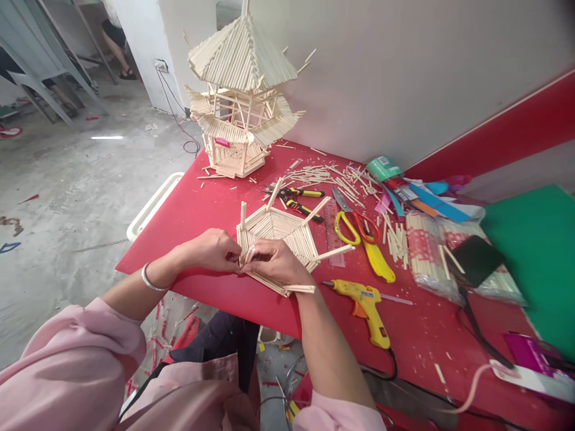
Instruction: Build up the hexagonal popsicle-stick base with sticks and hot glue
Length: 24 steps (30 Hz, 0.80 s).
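Observation:
A hexagonal panel of pale wooden sticks lies at the near edge of the red table, with short posts of sticks standing out from several corners. At its near-left corner my left hand is closed, fingertips pinched together; what they hold is hidden. My right hand rests over the panel's near side, its thumb and fingers closed around a pale wooden stick at that same corner. The fingertips of both hands almost meet. To the right of my right forearm lies a yellow glue gun.
A pagoda model of sticks stands at the back. Pliers, scissors, a yellow cutter and a clear ruler lie right of the panel. Loose sticks, bagged chopsticks and a green board are farther over.

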{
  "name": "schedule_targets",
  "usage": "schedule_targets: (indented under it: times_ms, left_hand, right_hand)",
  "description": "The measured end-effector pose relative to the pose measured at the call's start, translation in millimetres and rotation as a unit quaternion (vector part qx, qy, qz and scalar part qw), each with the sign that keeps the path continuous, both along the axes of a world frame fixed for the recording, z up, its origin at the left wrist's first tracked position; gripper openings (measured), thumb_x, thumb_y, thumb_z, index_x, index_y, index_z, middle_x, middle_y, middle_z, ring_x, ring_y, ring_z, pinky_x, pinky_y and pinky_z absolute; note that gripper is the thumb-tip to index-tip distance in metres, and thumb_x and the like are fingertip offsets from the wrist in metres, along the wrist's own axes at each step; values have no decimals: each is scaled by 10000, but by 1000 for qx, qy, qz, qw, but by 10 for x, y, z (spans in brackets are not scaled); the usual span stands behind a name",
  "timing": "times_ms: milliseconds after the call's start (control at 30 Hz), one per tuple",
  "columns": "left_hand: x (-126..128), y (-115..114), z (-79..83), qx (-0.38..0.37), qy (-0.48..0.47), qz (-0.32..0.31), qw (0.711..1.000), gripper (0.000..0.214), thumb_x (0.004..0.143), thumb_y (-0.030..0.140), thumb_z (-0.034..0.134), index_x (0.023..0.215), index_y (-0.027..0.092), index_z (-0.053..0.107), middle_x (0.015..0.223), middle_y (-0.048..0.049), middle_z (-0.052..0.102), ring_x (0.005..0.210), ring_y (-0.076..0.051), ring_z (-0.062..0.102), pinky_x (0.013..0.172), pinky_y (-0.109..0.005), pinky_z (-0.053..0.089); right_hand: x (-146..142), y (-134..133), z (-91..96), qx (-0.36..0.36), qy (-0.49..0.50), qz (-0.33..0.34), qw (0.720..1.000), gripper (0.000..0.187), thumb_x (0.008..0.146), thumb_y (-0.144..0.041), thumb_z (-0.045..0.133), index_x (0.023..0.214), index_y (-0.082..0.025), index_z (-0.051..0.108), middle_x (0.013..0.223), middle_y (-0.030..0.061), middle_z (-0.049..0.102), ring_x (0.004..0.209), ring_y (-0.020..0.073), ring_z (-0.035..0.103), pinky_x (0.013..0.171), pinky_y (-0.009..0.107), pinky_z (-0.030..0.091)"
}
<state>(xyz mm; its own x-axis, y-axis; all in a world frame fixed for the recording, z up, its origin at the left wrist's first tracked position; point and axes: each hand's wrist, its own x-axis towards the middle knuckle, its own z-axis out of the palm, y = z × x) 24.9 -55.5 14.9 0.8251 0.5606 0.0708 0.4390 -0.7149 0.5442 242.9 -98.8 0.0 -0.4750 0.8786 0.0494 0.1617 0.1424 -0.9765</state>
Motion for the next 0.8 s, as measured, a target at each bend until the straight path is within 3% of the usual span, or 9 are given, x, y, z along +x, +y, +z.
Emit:
schedule_targets:
  times_ms: [433,800]
  left_hand:
    - [6,-3,19,-12,2,-1,1000,371,811,360,712,524,168,577,444,48,503,409,-51,280,483,-230,229]
    - [6,7,-9,-6,-8,1,1000,378,795,354,732,515,165,562,433,58,473,401,-44,264,479,-233,223]
  right_hand:
    - [-5,3,9,-1,-6,-1,1000,279,780,-490,853,751,-219,790,781,30,723,794,190,661,745,321,505]
    - [-1,2,-3,-2,1,2,1000,191,790,-387,863,764,-212,791,799,26,724,808,184,661,770,312,498]
